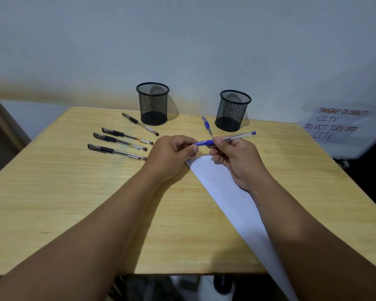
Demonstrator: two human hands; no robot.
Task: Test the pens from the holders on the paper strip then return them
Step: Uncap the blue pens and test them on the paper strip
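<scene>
At the centre of the frame both hands meet over the upper end of the paper strip [230, 192]. The left hand [172, 155] pinches a blue cap [202, 142] between thumb and fingers, while the right hand [234, 155] grips the clear barrel of a blue pen [237, 137], whose far end points to the upper right. Cap and pen touch between the two hands. Just above them, a second blue pen [207, 126] lies on the table [74, 192], near the right mesh holder [232, 110]. To the left of the hands, four black pens [119, 142] lie side by side. The left mesh holder [152, 103] stands behind them. A handwritten sign [334, 124] sits at the right edge.
</scene>
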